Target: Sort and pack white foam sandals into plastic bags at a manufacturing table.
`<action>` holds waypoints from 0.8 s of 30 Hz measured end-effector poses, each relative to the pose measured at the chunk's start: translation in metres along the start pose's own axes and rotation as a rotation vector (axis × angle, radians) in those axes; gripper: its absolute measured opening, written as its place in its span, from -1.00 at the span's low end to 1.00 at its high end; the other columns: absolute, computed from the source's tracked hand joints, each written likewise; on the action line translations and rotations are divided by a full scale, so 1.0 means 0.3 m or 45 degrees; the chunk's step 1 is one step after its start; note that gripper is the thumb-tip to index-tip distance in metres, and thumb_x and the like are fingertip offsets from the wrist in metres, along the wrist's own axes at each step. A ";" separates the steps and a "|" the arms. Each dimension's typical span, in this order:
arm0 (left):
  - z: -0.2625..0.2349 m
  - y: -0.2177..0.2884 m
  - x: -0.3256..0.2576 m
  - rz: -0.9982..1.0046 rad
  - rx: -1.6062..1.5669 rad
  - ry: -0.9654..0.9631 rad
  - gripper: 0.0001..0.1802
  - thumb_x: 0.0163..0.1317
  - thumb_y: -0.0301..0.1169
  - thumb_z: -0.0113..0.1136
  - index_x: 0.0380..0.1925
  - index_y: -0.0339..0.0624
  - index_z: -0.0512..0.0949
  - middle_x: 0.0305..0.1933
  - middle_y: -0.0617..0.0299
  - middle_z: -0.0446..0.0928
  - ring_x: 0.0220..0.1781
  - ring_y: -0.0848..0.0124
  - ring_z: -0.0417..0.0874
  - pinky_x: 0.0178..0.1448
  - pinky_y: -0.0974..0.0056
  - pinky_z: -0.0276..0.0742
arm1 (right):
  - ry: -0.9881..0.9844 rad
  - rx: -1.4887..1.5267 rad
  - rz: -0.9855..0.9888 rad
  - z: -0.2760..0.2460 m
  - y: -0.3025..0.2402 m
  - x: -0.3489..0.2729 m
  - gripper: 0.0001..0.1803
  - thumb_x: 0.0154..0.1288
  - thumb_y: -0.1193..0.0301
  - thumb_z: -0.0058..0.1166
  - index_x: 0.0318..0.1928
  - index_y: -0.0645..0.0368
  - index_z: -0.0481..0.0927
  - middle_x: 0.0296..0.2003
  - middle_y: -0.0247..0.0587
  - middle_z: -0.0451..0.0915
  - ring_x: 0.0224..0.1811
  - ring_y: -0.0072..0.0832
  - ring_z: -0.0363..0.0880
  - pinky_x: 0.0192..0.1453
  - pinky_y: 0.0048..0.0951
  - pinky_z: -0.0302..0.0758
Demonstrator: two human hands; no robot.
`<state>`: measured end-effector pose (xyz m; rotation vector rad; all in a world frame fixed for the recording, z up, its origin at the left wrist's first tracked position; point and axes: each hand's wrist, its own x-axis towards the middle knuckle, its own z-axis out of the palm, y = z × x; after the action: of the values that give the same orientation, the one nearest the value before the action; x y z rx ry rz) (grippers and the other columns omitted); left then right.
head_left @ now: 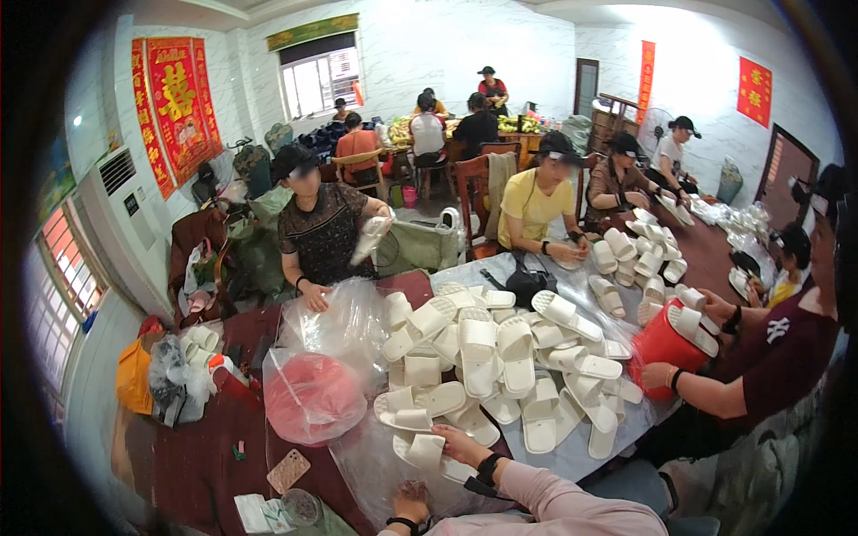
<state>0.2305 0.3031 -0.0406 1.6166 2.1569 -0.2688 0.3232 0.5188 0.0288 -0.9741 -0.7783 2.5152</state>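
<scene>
My right hand (458, 446) is closed on a cream slipper (418, 451) at the near edge of a large slipper heap. Its fingers lie over the strap side and heel. My left hand (411, 500) is low by the table's near edge, over clear plastic sheeting (375, 469). Its fingers look foreshortened and small, so their grip is unclear. Just beyond the held slipper lies another cream slipper (416, 409). The heaped cream slippers (478, 353) point many ways, some tilted on others.
A pink round bundle in clear plastic (315, 397) lies left of the heap. Nearer are a phone (289, 471) and a clear cup (302, 507). At right, a co-worker holds slippers by a red bag (666, 353). Across the table, a co-worker in yellow (536, 210) handles slippers.
</scene>
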 end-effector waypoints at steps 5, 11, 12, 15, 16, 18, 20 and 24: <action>-0.061 -0.005 -0.018 0.061 -0.065 -0.089 -0.37 0.18 -0.16 -0.19 0.29 0.05 0.05 0.34 -0.15 -0.01 0.30 -0.16 0.09 0.26 -0.13 0.10 | 0.183 0.050 -0.008 -0.025 0.058 -0.103 -0.73 0.22 0.37 0.03 -0.11 0.24 0.47 -0.34 -0.26 0.55 -0.30 -0.48 0.53 -0.23 -0.42 0.49; 0.039 -0.056 0.011 0.154 0.068 0.093 -0.27 0.09 -0.05 0.00 0.27 0.04 0.09 0.35 -0.11 -0.03 0.29 -0.12 0.12 0.25 -0.07 0.15 | 0.461 -0.241 -0.178 -0.094 0.175 -0.119 -0.38 -0.02 0.46 0.24 0.06 0.41 0.30 -0.17 -0.02 0.48 -0.19 -0.35 0.49 -0.17 -0.39 0.44; 0.023 -0.050 0.009 0.135 0.055 0.038 -0.26 0.07 -0.02 0.02 0.26 0.04 0.11 0.35 -0.11 -0.01 0.29 -0.10 0.13 0.25 -0.06 0.16 | 0.430 -0.351 -0.101 -0.087 0.183 -0.133 -0.31 -0.02 0.47 0.22 0.13 0.40 0.22 -0.14 0.01 0.46 -0.17 -0.31 0.49 -0.13 -0.37 0.44; 0.006 -0.056 -0.005 0.110 0.024 -0.019 -0.26 0.06 0.04 0.05 0.23 0.00 0.17 0.33 -0.10 0.01 0.29 -0.07 0.12 0.23 -0.05 0.18 | 0.411 -0.640 -0.060 -0.039 0.197 -0.171 -0.14 -0.05 0.48 0.22 0.23 0.37 0.02 -0.07 0.09 0.42 -0.08 -0.22 0.46 -0.04 -0.33 0.41; 0.006 -0.065 -0.015 0.160 -0.125 0.034 -0.28 0.07 0.03 0.04 0.21 -0.02 0.19 0.33 -0.10 0.01 0.28 -0.07 0.13 0.22 -0.05 0.20 | 0.421 -0.836 -0.092 -0.018 0.199 -0.181 -0.04 -0.08 0.47 0.24 0.26 0.34 -0.10 -0.02 0.15 0.39 -0.02 -0.17 0.43 0.02 -0.31 0.40; 0.035 -0.111 -0.022 0.245 -0.398 0.137 -0.31 0.10 0.02 0.01 0.19 -0.06 0.21 0.32 -0.11 0.00 0.24 -0.09 0.17 0.20 0.00 0.23 | 0.457 -1.152 -0.222 0.059 0.190 -0.213 0.10 -0.15 0.46 0.28 0.30 0.31 -0.23 0.03 0.22 0.35 0.05 -0.12 0.39 0.06 -0.30 0.39; 0.037 -0.123 -0.046 0.273 -0.455 0.131 -0.30 0.10 -0.03 0.03 0.21 -0.07 0.17 0.30 -0.06 0.04 0.26 -0.04 0.16 0.25 0.05 0.20 | 0.423 -1.069 -0.203 0.074 0.210 -0.190 0.01 -0.14 0.48 0.27 0.29 0.31 -0.09 0.01 0.16 0.39 -0.02 -0.17 0.45 0.02 -0.33 0.42; 0.181 -0.173 -0.023 0.438 -0.333 0.318 -0.23 0.02 -0.12 0.14 0.20 -0.23 0.15 0.26 -0.07 0.13 0.28 -0.03 0.14 0.30 0.09 0.15 | 0.362 -1.105 -0.163 0.108 0.244 -0.161 -0.13 -0.16 0.37 0.31 0.22 0.19 0.19 -0.03 0.03 0.45 -0.02 -0.23 0.46 0.01 -0.32 0.43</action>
<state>0.1950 0.2597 -0.0908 1.9004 1.9342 0.3217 0.3273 0.4254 0.0299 -1.4221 -1.8144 1.8339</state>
